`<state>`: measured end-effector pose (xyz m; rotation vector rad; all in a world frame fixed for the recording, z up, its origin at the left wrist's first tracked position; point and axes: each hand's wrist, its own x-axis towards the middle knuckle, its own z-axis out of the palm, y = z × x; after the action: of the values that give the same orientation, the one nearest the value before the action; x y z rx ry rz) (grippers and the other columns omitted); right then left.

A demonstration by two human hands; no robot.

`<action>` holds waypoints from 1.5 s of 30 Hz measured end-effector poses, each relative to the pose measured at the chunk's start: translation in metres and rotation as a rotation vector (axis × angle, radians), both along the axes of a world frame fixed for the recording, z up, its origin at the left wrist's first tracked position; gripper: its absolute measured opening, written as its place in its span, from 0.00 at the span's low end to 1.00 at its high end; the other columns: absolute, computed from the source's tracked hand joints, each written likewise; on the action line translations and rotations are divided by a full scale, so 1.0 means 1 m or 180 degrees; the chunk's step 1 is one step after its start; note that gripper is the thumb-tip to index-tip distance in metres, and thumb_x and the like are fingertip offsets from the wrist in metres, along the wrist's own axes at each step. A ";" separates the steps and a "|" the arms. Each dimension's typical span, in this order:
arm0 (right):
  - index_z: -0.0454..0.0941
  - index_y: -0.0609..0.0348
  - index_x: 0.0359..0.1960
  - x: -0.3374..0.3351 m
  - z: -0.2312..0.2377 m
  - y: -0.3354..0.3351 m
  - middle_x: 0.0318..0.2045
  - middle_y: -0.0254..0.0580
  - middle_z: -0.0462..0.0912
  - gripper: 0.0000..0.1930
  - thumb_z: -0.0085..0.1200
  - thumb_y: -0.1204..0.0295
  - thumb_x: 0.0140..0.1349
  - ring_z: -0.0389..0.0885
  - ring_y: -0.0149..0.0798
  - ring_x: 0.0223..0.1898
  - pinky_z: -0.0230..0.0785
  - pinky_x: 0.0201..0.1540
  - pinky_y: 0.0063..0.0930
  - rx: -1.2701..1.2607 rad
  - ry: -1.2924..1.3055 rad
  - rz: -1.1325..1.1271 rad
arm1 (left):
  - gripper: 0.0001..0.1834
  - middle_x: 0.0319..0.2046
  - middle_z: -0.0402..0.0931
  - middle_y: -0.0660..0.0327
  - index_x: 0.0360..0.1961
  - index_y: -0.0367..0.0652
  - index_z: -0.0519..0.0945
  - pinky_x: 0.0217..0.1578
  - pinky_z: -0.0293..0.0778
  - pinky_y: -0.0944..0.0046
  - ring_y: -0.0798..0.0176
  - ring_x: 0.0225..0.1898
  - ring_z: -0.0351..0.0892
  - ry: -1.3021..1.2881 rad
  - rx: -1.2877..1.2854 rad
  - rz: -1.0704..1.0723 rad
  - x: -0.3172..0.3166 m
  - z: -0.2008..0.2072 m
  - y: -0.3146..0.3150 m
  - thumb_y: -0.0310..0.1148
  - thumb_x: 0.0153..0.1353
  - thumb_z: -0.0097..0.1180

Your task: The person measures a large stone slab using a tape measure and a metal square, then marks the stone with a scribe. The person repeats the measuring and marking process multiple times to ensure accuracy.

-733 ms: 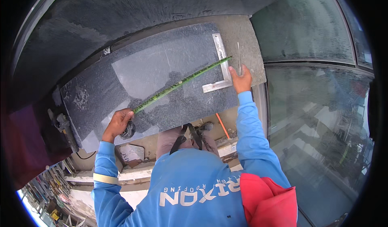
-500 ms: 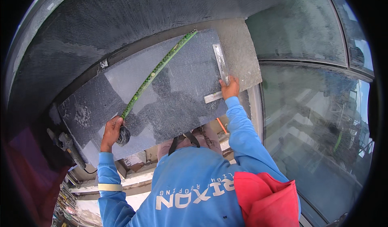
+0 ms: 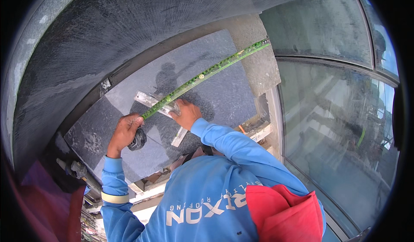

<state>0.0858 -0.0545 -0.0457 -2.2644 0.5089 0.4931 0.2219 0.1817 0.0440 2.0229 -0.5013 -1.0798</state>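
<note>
A dark grey stone slab (image 3: 224, 87) lies in front of me. My left hand (image 3: 124, 132) grips the black case of a tape measure (image 3: 138, 139) over the slab's near left part. Its green-yellow tape (image 3: 207, 71) runs diagonally up to the slab's far right corner. My right hand (image 3: 186, 113) rests in the middle of the slab, holding an L-shaped metal square (image 3: 148, 100) and pressing it down where the tape crosses it. My blue sleeves and a red cloth (image 3: 280, 212) fill the lower edge.
A rough concrete ledge (image 3: 261, 67) borders the slab on the right, with a large glass pane (image 3: 340, 130) beyond it. A dark curved stone surface (image 3: 129, 22) rises behind. Tools (image 3: 77, 169) lie at the lower left, and an orange stick (image 3: 242, 130) sits below the slab.
My right hand has come from the slab's far right corner to its middle, bringing the metal square with it. The tape has swung and now stretches toward the far right corner.
</note>
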 end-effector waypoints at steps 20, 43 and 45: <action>0.81 0.67 0.32 0.026 -0.055 -0.293 0.28 0.58 0.82 0.19 0.67 0.59 0.64 0.81 0.51 0.31 0.73 0.38 0.41 -0.0168 -0.1547 -0.1927 | 0.22 0.31 0.83 0.45 0.37 0.36 0.85 0.43 0.77 0.51 0.42 0.36 0.84 -0.0224 0.1030 -0.0172 0.045 -0.080 -0.038 0.46 0.75 0.54; 0.85 0.70 0.40 0.067 -0.073 -0.319 0.31 0.39 0.86 0.15 0.74 0.68 0.60 0.80 0.31 0.34 0.73 0.40 0.26 0.0782 -0.0747 -0.1911 | 0.22 0.42 0.85 0.42 0.46 0.47 0.88 0.51 0.79 0.46 0.37 0.47 0.83 -0.1115 0.1764 -0.0376 0.031 -0.096 -0.037 0.54 0.72 0.54; 0.85 0.70 0.41 0.064 -0.067 -0.319 0.30 0.37 0.86 0.15 0.73 0.70 0.61 0.80 0.28 0.34 0.72 0.40 0.23 0.0712 -0.0644 -0.1893 | 0.23 0.42 0.85 0.42 0.46 0.47 0.88 0.51 0.79 0.45 0.37 0.48 0.83 -0.1120 0.1891 -0.0418 0.028 -0.095 -0.039 0.54 0.72 0.54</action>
<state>0.1498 -0.3732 -0.1123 -1.8065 0.9265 0.0156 0.2500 0.1430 -0.0508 2.7646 -0.5392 -1.0330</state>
